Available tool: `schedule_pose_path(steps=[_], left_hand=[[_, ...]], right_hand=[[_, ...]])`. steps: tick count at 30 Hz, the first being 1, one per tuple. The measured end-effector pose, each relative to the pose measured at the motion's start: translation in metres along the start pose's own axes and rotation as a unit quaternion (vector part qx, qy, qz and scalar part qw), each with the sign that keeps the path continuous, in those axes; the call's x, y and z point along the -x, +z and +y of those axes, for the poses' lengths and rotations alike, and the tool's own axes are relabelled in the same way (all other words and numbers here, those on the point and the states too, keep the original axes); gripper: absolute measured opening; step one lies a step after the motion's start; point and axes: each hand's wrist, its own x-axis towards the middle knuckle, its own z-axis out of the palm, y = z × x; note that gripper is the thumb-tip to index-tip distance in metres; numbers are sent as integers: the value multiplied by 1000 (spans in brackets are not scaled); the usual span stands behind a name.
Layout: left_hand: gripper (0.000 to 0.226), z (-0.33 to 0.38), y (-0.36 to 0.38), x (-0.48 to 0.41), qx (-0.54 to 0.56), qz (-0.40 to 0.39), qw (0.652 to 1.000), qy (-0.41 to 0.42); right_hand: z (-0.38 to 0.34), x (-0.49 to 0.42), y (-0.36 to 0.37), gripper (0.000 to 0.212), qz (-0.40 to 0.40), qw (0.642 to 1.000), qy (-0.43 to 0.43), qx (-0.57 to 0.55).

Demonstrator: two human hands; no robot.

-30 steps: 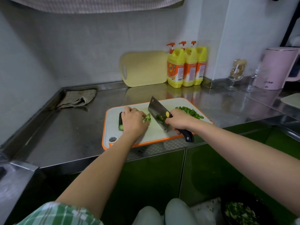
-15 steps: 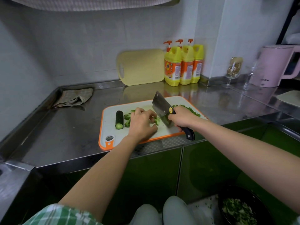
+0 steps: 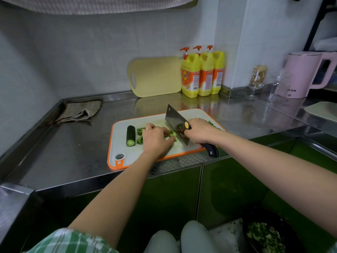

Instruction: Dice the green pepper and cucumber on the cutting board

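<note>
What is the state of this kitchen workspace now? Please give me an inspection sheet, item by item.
Surface: steel counter; white cutting board with orange rim at its front edge.
Job's things: cucumber piece lying at board's left; pepper strips beside it; cleaver.
Clutter: cloth, yellow board, three soap bottles, pink kettle.
Hands: left hand holds green pieces down; right hand grips cleaver.
Cables: nothing seen.
Surroundings: tiled wall, green cabinet doors, bowl of chopped greens below.

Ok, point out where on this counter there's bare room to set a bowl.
Widest bare counter: left of the cutting board, in front of the cloth. Also right of the board, before the glasses and kettle. The board itself is crowded: left hand, right hand, cleaver, cucumber, pepper pieces.
</note>
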Motion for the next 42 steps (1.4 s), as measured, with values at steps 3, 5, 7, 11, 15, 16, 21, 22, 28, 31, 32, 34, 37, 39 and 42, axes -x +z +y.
schedule_pose_path(steps=[3,5,7,11,15,16,21,22,28,31,32,34,37,39,42], left_hand=[[39,1,0,0,-1,3,1000,-9],[40,2,0,1,-3,4,1000,-11],[41,3,0,1,-8,6,1000,-10],[40,4,0,0,-9,9,1000,-8],[38,2,3,0,-7,9,1000,1],[37,1,4,0,-3,9,1000,2],[34,-2,8,-2,8,13,1000,2],[34,-3,7,-2,10,14,1000,1],[32,-5,9,-2,19,13,1000,-2],[32,-6,10,-4,25,10,1000,-7],[32,-6,10,-4,25,10,1000,-7],[32,-5,10,-4,24,10,1000,-6],[32,-6,9,-3,23,10,1000,-4],[31,-6,10,-4,23,7,1000,-3],[30,-7,11,-5,22,2,1000,-1]], right_hand=[[-2,-1,-2,12,5,1000,1,2],[-4,-1,-4,10,5,1000,2,3],[-4,-2,-4,9,-7,1000,6,20],[-2,-5,-2,10,-23,999,7,35],[-3,-6,-2,13,-30,999,6,44],[-4,-7,0,15,-31,998,6,52],[-12,-16,13,9,-18,996,20,86],[-12,-18,15,8,-9,996,25,81],[-2,-22,14,7,43,999,21,-9],[-3,-17,5,7,17,1000,7,-4],[-4,-15,3,7,7,1000,3,2],[-7,-11,2,9,-5,1000,-1,15],[-9,-9,2,10,-12,1000,-4,27],[-8,-9,1,10,-14,1000,-3,23],[-8,-8,1,10,-17,1000,2,21]])
